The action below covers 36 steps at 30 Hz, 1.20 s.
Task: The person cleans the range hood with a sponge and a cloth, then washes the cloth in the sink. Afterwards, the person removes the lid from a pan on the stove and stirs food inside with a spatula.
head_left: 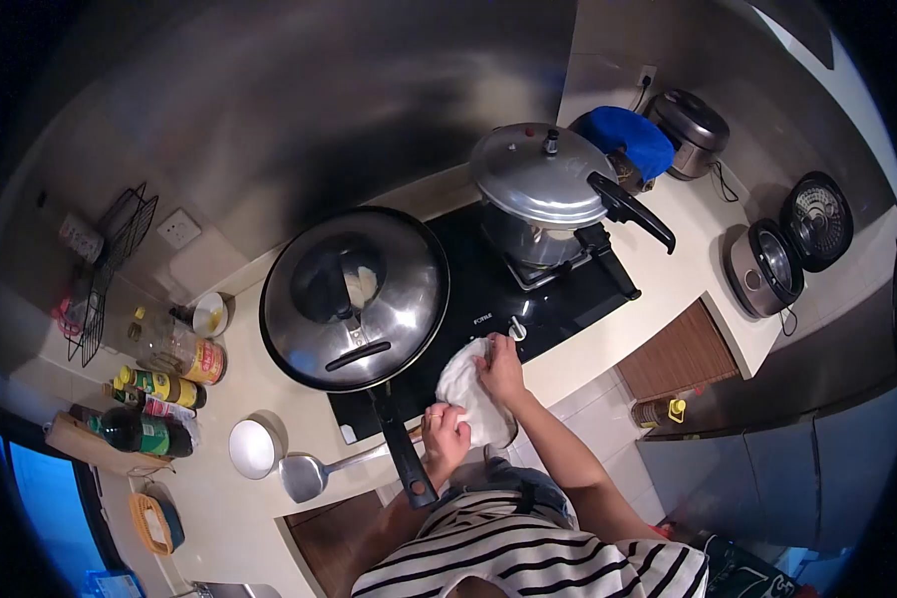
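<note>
A white cloth [462, 383] hangs over the front edge of the black gas stove [488, 289]. My right hand [501, 371] grips its upper right side close to a stove knob [516, 327]. My left hand [446, 439] is closed at the cloth's lower left edge, beside the black handle of the wok [374, 385]. A domed steel lid [409, 299] with a dark glass window covers the wok. A metal spatula [304, 476] lies on the counter, its handle passing behind the wok handle toward my left hand.
A pressure cooker [543, 184] stands on the right burner, its black handle pointing right. A white bowl [256, 447] and several bottles [164, 387] are on the left counter. An open rice cooker [762, 264] sits at the far right. An oil bottle [658, 412] stands below.
</note>
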Each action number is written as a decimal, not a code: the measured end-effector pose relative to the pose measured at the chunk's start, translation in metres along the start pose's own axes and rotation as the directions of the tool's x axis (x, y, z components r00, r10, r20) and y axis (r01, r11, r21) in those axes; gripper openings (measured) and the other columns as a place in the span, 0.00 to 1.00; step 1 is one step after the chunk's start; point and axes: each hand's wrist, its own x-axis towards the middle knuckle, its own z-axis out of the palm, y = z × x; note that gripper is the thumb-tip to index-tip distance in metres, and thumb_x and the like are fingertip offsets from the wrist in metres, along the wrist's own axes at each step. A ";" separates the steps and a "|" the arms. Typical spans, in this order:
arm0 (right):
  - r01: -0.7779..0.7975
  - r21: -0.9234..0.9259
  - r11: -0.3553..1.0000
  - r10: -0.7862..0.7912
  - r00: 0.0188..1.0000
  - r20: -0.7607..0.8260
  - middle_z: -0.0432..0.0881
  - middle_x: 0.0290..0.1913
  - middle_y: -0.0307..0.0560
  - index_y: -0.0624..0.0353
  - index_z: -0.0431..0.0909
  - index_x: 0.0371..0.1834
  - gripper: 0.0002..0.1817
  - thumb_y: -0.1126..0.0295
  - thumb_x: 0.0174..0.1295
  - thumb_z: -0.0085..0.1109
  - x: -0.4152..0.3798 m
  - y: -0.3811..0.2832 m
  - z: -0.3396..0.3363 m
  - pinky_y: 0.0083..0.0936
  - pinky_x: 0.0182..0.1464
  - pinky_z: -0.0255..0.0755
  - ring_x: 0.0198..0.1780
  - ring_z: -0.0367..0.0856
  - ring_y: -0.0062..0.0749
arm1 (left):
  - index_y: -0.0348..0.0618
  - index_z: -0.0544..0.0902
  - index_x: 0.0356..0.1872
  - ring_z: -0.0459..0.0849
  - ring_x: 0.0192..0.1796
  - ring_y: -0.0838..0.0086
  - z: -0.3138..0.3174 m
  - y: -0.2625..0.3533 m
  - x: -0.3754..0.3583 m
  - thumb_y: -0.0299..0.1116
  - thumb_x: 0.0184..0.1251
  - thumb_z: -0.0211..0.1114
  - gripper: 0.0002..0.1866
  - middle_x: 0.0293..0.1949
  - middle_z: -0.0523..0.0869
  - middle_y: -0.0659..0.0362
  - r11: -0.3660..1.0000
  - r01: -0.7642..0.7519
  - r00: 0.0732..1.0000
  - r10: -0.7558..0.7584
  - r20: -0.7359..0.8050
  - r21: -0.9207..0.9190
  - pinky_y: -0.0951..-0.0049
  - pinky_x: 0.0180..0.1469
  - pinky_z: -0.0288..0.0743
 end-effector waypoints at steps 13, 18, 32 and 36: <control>-0.072 -0.259 0.963 0.117 0.980 0.162 0.64 0.44 0.59 0.57 0.59 0.45 0.25 0.65 0.47 0.60 0.022 -0.031 -0.012 0.40 0.37 0.72 0.40 0.73 0.53 | 0.43 0.76 0.39 0.67 0.45 0.57 -0.003 0.002 0.010 0.25 0.39 0.60 0.18 0.43 0.70 0.51 0.985 -0.008 0.980 -0.027 0.199 0.173 0.59 0.44 0.63; -0.075 -0.442 0.894 0.235 0.918 0.319 0.68 0.43 0.59 0.62 0.63 0.43 0.24 0.61 0.47 0.59 0.018 -0.018 0.018 0.36 0.37 0.73 0.41 0.75 0.47 | 0.45 0.73 0.47 0.61 0.56 0.58 0.006 -0.007 -0.003 0.30 0.40 0.61 0.25 0.51 0.65 0.50 0.974 -0.009 0.899 -0.091 0.429 0.226 0.59 0.53 0.60; -0.023 -0.339 0.941 0.096 0.975 0.199 0.71 0.37 0.62 0.66 0.61 0.36 0.14 0.65 0.56 0.47 0.004 0.005 0.033 0.37 0.32 0.73 0.32 0.77 0.51 | 0.38 0.75 0.41 0.64 0.52 0.55 0.024 -0.006 0.003 0.23 0.41 0.56 0.20 0.46 0.68 0.48 0.984 -0.076 0.925 0.009 0.379 0.162 0.60 0.53 0.61; -0.046 -0.298 0.953 0.118 0.966 0.229 0.72 0.37 0.61 0.65 0.62 0.36 0.12 0.68 0.54 0.46 -0.006 0.009 0.022 0.39 0.33 0.72 0.32 0.77 0.52 | 0.39 0.75 0.39 0.65 0.51 0.56 0.029 -0.005 -0.001 0.21 0.41 0.54 0.17 0.43 0.70 0.51 0.986 -0.077 0.909 0.009 0.416 0.146 0.62 0.51 0.64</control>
